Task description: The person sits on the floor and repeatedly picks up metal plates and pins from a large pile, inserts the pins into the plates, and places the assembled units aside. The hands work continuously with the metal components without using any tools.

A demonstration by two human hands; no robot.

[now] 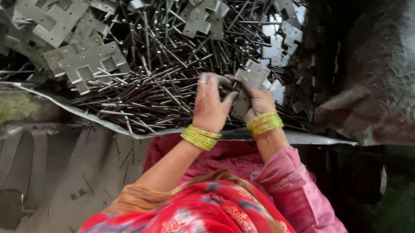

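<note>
- Left hand (210, 106) and right hand (259, 102) close together, both gripping one notched hinge plate (252, 77) over the heap.
- Heap: thin dark steel pins (165, 81), more grey plates (58, 16) at left and top.
- Pile sits on a bent metal sheet (313, 139).
- Floor (83, 170) grimy grey concrete, dim surroundings.

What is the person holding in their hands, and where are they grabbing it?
Both hands, left hand and right hand, hold a flat grey metal plate by its lower part, above the pile of pins. The exact finger grip cannot be told.
</note>
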